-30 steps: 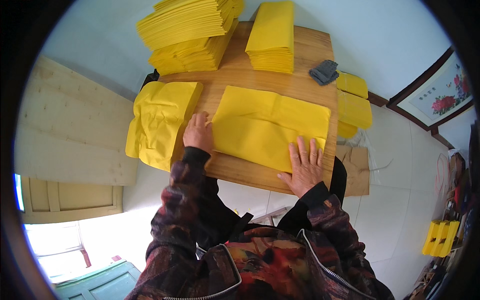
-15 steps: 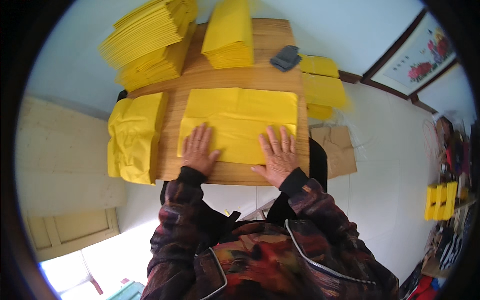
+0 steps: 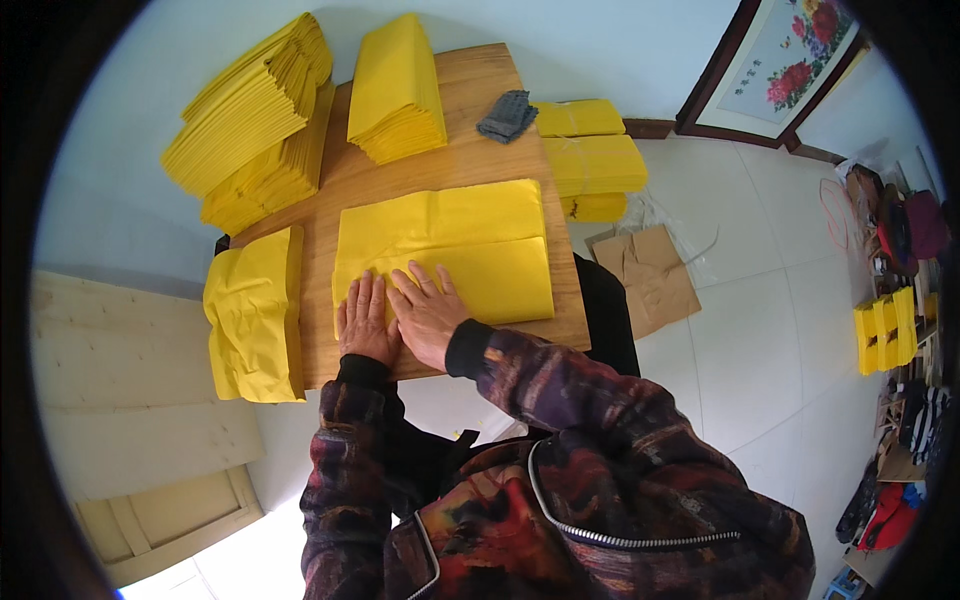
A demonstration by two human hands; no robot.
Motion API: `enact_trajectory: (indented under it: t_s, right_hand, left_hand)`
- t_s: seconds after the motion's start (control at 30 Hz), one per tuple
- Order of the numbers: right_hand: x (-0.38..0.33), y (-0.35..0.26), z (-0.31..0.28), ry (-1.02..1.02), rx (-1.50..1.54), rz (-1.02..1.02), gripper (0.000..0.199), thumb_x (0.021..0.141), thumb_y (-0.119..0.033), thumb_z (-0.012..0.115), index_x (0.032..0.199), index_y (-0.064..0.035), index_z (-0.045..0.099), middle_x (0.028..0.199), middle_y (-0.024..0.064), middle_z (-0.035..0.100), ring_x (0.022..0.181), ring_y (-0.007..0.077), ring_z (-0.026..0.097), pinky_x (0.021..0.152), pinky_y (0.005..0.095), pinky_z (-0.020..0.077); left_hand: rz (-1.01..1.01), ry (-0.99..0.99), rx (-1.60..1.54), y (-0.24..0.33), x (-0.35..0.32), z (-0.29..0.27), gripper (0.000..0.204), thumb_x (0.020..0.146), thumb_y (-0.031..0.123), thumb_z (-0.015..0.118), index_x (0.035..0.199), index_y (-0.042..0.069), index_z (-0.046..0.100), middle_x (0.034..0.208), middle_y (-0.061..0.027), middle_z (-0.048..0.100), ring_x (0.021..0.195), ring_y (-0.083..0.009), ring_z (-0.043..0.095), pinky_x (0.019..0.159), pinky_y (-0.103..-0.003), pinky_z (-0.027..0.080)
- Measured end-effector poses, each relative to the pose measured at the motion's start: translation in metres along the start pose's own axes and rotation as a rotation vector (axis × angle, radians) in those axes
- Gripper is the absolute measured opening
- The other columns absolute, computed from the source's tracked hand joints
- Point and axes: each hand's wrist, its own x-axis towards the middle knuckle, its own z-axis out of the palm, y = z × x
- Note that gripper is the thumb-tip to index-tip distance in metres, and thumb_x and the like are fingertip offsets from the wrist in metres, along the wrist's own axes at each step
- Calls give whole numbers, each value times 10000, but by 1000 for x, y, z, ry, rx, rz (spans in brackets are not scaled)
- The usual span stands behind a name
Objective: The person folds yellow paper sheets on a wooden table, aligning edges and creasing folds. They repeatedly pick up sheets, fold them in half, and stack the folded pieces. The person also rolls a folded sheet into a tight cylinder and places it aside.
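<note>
A folded yellow sheet point(image 3: 480, 220) lies flat on the wooden table point(image 3: 440, 170), with a horizontal edge running across its middle. My left hand point(image 3: 368, 320) rests palm down on the sheet's lower left part, fingers stretched out. Right beside it, my right hand point(image 3: 428, 310) lies flat on the same sheet with its fingers apart. The two hands touch or nearly touch at the thumbs. To the left sits a crumpled yellow bundle point(image 3: 255, 320) at the table's edge.
Tall stacks of folded yellow sheets point(image 3: 250, 120) stand at the back left, with another yellow stack point(image 3: 395, 90) beside them. A grey cloth point(image 3: 507, 117) lies near the far right corner. Past the table are yellow bundles point(image 3: 595, 165) and a brown paper piece point(image 3: 648, 280).
My right hand has slid left across the sheet, from its right side to beside my left hand. The left hand stays at the sheet's lower left. The view has turned somewhat.
</note>
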Motion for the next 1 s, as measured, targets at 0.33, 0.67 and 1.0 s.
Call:
enact_trajectory:
  t_s: [0.33, 0.67, 1.0]
  right_hand:
    - [-29, 53, 7, 205, -83, 230, 755, 800, -458, 621, 1383, -55, 360, 1493, 176, 229, 1389, 380, 157, 1110, 547, 104]
    - [-89, 90, -36, 79, -161, 367, 829, 815, -425, 623, 1424, -14, 239, 1526, 153, 142, 1413, 325, 114, 1130, 485, 98]
    - [-38, 39, -19, -6, -150, 25, 633, 861, -283, 576, 1391, -30, 340, 1494, 122, 258, 1402, 293, 184, 1112, 528, 140]
  left_hand:
    - [-11, 31, -71, 1, -4, -3, 690, 846, 459, 528, 1425, 138, 334, 1516, -71, 258, 1397, -280, 221, 1121, -462, 177]
    - [-109, -23, -120, -8, -2, -11, 715, 843, 489, 537, 1440, 170, 309, 1532, -59, 218, 1411, -275, 187, 1124, -473, 170]
    - [37, -161, -56, 57, 19, -22, 622, 901, 394, 479, 1448, 162, 292, 1537, -45, 210, 1412, -236, 196, 1129, -497, 124]
